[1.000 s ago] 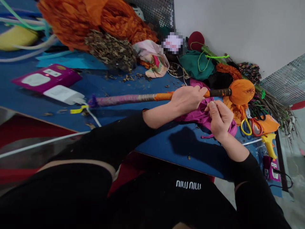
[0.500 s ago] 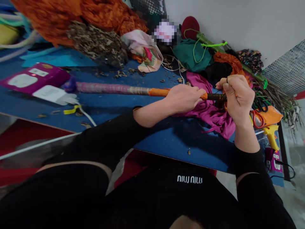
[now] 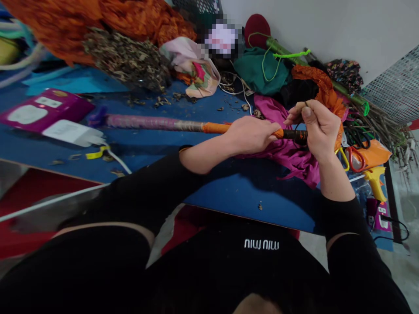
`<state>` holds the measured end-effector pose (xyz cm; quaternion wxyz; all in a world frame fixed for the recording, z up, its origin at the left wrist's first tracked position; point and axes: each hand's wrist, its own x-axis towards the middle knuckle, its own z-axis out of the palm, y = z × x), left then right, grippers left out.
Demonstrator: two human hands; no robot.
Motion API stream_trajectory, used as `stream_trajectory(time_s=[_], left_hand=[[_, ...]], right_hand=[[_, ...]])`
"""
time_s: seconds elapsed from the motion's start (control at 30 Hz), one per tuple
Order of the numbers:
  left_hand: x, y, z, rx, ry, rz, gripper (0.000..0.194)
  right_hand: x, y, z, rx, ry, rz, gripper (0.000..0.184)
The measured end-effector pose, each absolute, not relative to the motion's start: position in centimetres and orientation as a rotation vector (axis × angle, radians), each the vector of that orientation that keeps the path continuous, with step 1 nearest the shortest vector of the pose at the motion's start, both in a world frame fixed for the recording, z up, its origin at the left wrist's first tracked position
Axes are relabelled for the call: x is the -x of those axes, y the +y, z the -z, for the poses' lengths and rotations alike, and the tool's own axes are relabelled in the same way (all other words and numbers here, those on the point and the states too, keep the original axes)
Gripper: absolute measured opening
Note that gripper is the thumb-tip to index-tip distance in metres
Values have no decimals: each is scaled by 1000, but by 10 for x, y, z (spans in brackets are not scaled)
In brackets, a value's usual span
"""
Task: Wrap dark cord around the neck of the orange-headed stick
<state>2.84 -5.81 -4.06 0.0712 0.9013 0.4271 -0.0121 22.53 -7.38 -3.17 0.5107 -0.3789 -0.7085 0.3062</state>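
A long stick wrapped in purple, grey and orange cloth (image 3: pixel 144 123) lies sideways over the blue table. My left hand (image 3: pixel 250 134) is closed around its orange section. Toward the right the stick has a dark wrapped part (image 3: pixel 290 134) with thin orange marks. My right hand (image 3: pixel 322 126) is at that end, thumb and fingers pinched. A thin dark strand (image 3: pixel 296 127) runs between the dark part and my right fingers; its far end is hidden. Magenta cloth (image 3: pixel 299 163) lies crumpled beneath the stick and both hands.
Orange cloth (image 3: pixel 147 22), dried plant matter (image 3: pixel 127 59) and green cloth (image 3: pixel 262 72) line the back. Red-handled scissors (image 3: pixel 356 159) and a yellow glue gun (image 3: pixel 376 183) lie at right. A purple power strip (image 3: pixel 62 109) with a white adapter (image 3: pixel 72 131) sits left.
My right hand has shifted slightly left and its fingers have turned, showing the dark strand more clearly. My left hand keeps its hold on the stick. The view has moved a little.
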Motion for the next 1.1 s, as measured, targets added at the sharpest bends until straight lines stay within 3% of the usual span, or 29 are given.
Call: stream_trajectory(time_s=[0.37,0.63,0.93,1.1], left_hand=[[-31,-65,45,-2949,1251,42,40],[-28,-58,64,-3239,1050,-429,42],[-29,-62,57,-3198,1095,-357,49],[-27,-59,50,-3145,1161,-284,51]], right_hand=[[-228,-46,58,933,-1613,-822,57],[-232,-38,70,1059,-1649,-751,66],[-230,-35,71,1070,-1568,-798,68],[-236,-40,60,997,-1396,-869,60]])
